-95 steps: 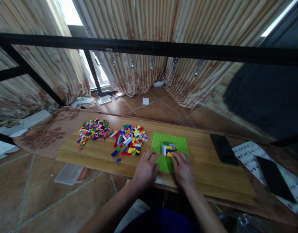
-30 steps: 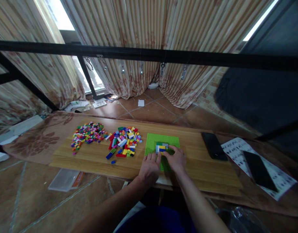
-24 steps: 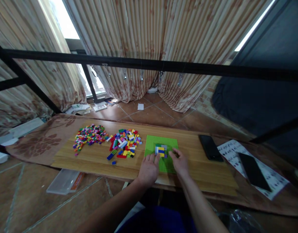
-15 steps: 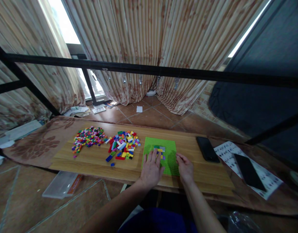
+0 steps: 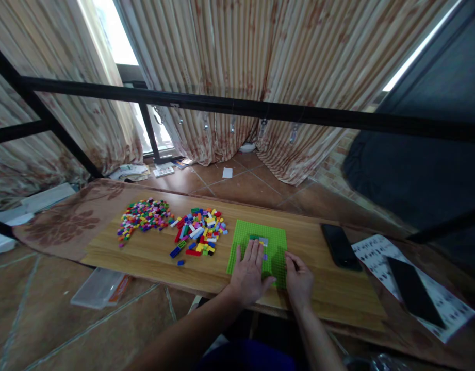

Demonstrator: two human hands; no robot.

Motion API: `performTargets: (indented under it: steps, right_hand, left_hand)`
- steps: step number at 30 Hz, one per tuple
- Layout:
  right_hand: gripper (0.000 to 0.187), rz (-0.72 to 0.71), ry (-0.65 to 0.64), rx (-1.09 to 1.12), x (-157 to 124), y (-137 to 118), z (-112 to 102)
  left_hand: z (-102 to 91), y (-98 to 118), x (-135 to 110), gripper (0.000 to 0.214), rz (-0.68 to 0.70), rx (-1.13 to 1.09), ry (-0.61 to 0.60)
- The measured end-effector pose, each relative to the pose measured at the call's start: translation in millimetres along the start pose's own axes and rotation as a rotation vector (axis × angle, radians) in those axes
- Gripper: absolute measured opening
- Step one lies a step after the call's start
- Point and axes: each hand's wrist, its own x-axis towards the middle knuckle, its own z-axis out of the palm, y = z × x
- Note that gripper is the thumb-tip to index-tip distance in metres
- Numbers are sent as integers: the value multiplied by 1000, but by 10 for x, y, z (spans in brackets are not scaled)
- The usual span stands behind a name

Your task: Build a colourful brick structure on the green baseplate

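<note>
A bright green studded baseplate lies on the wooden board before me. Near its middle sit several small toy bricks, green, grey and purple among them. My left hand rests flat over the plate with fingers stretched out, covering part of those bricks. At the plate's right edge is my right hand, its thumb and fingers closed together. Whether anything small is pinched there is hidden.
Left of the plate lies a pile of larger mixed bricks, then a heap of tiny colourful bricks. To the right are a black phone, a printed sheet and a second dark phone. A dark metal bar crosses beyond the board.
My left hand has slid a little up the plate and now covers more of the bricks. The right hand stays by the plate's right edge. The whole view has shifted slightly.
</note>
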Motion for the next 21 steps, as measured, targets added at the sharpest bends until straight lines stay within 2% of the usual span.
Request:
performTargets:
  steps: [7,13,16,18,21]
  right_hand:
    - [44,80,-3,-4,7,3,-58]
    - [47,149,5,68,30,48,-86]
    - [46,143,4,42,24,69,-95]
    - [47,134,7,36,19,83,-100]
    - [48,118,-2,32,15,101,-107]
  left_hand:
    - [-159,62,25,79,-34,-74,-56]
    - [-349,21,-138,75,-25,-131,24]
    - [-434,-120,-360,70,-67,-117,69]
    - [-495,-278,-539,63,-149,-88,103]
    - [-610,-597,-805,56,-304,-42,224]
